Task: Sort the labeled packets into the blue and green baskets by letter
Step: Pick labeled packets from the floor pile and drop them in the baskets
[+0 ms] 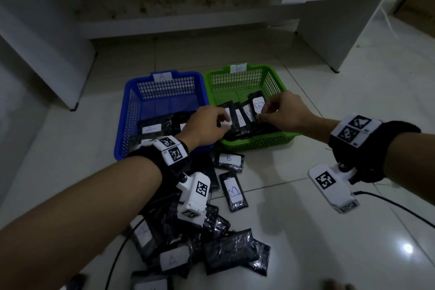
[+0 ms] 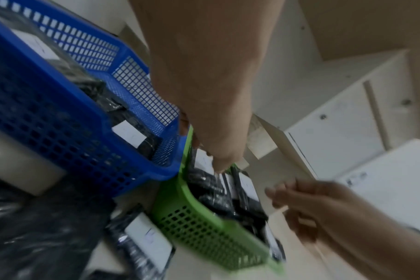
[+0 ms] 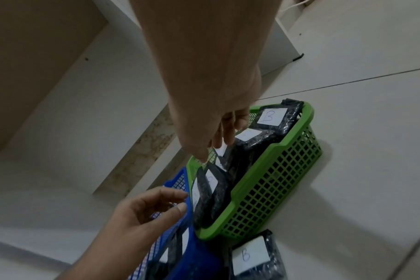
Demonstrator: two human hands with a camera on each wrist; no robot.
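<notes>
Black packets (image 1: 195, 242) in a loose heap filled the bottom centre of the head view, right? Which ones mattered for the next pick?

Yes, and one there showed an A label (image 1: 174, 260). Just above the heap, two B packets lay flat on the tiled floor (image 1: 329, 231). The long one (image 1: 233, 192) had its long axis running up the frame toward the baskets. The short one (image 1: 229, 159) lay crosswise, just below the green basket's near rim.

Which hand was closer to them?

I judged the left hand (image 1: 204, 125) closer, since both B packets sat almost straight below it. The right hand (image 1: 284, 113) was off to the right, over the green basket (image 1: 270, 77).

What were the hands doing?

Both were at the row of packets (image 1: 244, 117) standing on edge in the green basket. The left hand's fingers (image 3: 178, 206) were loosely bent against the row's left end, with nothing held between them in the right wrist view. The right hand's fingertips (image 3: 218, 142) came down onto the packet tops beside a B label (image 1: 259, 105). I couldn't tell whether they pinched one or only pressed.

And further up the frame?

The blue basket (image 1: 131, 101) sat left of the green one, touching it, with a few packets in its near half. An A tag (image 1: 162, 76) marked its far rim. The green basket's tag (image 1: 238, 68) was too faint to read.

So plenty was left?

By my guess, most of the heap was yet to be sorted.
</notes>
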